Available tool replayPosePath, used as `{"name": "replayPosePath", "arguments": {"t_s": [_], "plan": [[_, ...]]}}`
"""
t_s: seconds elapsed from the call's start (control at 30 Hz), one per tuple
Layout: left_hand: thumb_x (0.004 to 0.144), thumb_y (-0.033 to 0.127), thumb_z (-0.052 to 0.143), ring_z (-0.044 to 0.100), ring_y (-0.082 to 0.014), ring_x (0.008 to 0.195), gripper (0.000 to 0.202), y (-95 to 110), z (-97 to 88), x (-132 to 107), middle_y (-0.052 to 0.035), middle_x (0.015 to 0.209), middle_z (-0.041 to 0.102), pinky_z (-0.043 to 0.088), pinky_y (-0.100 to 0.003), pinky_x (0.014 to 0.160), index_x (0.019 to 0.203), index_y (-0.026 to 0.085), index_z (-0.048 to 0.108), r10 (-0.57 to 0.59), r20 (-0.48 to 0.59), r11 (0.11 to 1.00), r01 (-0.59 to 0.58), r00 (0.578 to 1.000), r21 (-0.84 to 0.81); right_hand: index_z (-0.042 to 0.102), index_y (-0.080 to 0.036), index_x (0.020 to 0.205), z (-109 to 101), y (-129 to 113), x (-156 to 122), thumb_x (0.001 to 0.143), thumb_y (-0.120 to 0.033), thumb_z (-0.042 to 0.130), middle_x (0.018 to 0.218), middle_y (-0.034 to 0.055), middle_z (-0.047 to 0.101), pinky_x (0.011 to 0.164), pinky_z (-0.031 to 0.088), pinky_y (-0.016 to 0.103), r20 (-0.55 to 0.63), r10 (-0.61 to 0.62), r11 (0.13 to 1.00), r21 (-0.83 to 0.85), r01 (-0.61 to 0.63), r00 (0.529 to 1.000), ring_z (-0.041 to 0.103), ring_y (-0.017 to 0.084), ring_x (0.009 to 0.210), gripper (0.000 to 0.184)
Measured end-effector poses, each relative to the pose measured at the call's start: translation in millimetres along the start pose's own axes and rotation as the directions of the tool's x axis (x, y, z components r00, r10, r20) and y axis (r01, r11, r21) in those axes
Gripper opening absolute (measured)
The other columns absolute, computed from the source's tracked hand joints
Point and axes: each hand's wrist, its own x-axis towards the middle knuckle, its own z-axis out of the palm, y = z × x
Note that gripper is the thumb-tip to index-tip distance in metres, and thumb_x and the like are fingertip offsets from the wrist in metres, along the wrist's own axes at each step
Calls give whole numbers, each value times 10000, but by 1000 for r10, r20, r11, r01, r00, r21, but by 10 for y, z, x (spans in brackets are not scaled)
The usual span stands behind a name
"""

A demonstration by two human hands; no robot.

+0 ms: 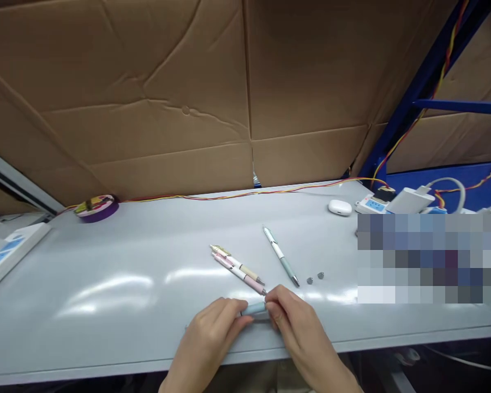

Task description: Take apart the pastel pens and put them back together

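Observation:
Both my hands meet near the front edge of the grey table [126, 295]. My left hand [210, 338] and my right hand [297, 325] are closed on the two ends of a light blue pen [254, 309], which lies between their fingertips. Just beyond them lie a beige pen [238, 263] and a pink pen [240, 274] side by side, and a green-and-white pen [281, 256] a little to the right. Two small grey pen tips [315, 278] rest on the table right of the green pen.
A purple tape roll [97, 208] sits at the back left. A white earbud case [340, 207], a power strip [374, 204] and a white charger [409, 199] stand at the back right. Red-yellow wire [237, 194] runs along the cardboard wall. A white box [8, 251] lies at the left edge.

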Motion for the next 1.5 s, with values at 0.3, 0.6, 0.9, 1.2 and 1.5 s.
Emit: {"name": "replayPosePath", "arguments": {"t_s": [0.3, 0.6, 0.9, 1.2, 1.5], "plan": [[974, 306, 425, 638, -144, 679, 139, 8, -14, 4, 14, 783, 647, 476, -225, 592, 960, 227, 538, -10, 31, 998, 12, 999, -66, 407, -224, 680, 83, 28, 16, 993, -373, 253, 597, -21, 493, 491, 351, 243, -14, -9, 989, -149, 7, 1000, 488, 150, 535, 380], [981, 306, 381, 658, -164, 721, 195, 29, -42, 50, 0, 830, 673, 510, -245, 609, 973, 222, 556, -67, 63, 996, 71, 996, -52, 624, -224, 919, -117, -28, 7, 937, -267, 430, 863, 12, 676, 680, 472, 228, 35, 50, 963, 262, -58, 998, 625, 158, 777, 199], [977, 276, 358, 642, -179, 673, 212, 34, -27, 39, -10, 785, 663, 505, -265, 576, 954, 215, 560, -74, 99, 997, 74, 992, -1, 516, -217, 755, 9, -16, 62, 950, -297, 407, 592, -43, 551, 508, 402, 188, 6, 96, 994, 59, -96, 995, 530, 117, 530, 237], [953, 264, 383, 642, -163, 647, 190, 83, -67, 91, 6, 754, 666, 506, -230, 571, 916, 226, 566, -105, 79, 992, 110, 991, -63, 598, -217, 987, -81, -38, 34, 923, -323, 489, 846, 9, 666, 652, 472, 223, 13, 58, 977, 205, -59, 998, 610, 148, 728, 164], [954, 259, 372, 641, -180, 665, 216, 66, -71, 67, -15, 775, 673, 507, -254, 586, 915, 216, 580, -99, 132, 991, 110, 986, -77, 664, -249, 881, -104, 1, 7, 878, -203, 558, 841, -34, 692, 703, 456, 213, 84, 112, 967, 219, -129, 990, 633, 150, 791, 116]]}}
